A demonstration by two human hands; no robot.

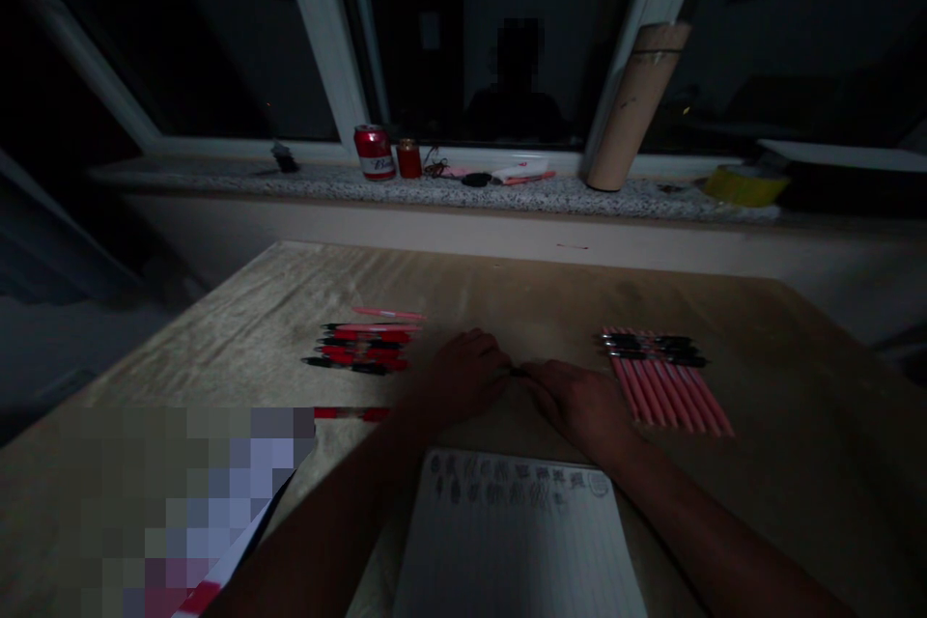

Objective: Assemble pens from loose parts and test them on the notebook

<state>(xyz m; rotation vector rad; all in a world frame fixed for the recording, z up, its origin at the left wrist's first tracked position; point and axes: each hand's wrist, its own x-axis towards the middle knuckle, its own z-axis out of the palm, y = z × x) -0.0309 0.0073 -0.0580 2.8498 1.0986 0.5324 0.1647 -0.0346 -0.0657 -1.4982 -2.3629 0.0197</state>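
Observation:
My left hand (467, 379) and my right hand (579, 407) meet near the middle of the table, fingers closed on the two ends of a black pen (517, 371). Only a short dark piece of it shows between them. Below my hands lies a lined notebook page (518, 550) with rows of pen scribbles along its top. To the left is a loose group of red, black and pink pens (362, 348), with a single red pen (351, 413) nearer me. Right of my right hand, pink pens (673, 396) lie side by side, several black pens (656, 348) across their far ends.
The table's cloth (238, 338) has creases. Behind it, the stone windowsill (319, 183) bears a red can (374, 153), a small red jar (409, 158), a tall tube (638, 106) and a roll of yellow tape (744, 185). A blurred patch covers the lower left.

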